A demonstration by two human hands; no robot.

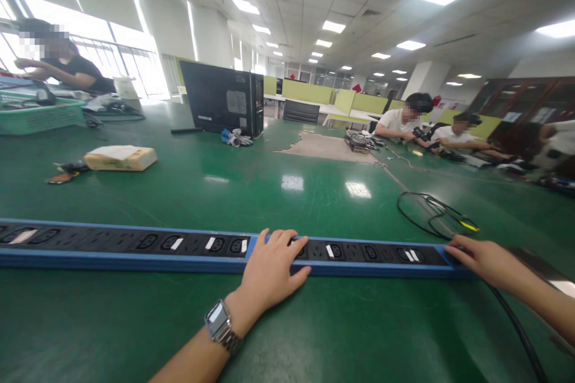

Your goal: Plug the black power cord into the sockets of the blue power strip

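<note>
Left hand point(273, 269) spread — right point(487, 260) perhaps curled.

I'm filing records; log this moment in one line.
left hand: on blue power strip; right hand: at its right end; gloves: by computer case

I see a green table point(179, 197) bearing a power strip point(231, 246) under my left hand point(274, 269), looped cable point(444, 208) beyond my right hand point(487, 260).

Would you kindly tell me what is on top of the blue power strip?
The left hand lies across the blue power strip; the right hand is at its right end. Black sockets and white labels show elsewhere. What the hands cover is hidden.
</note>
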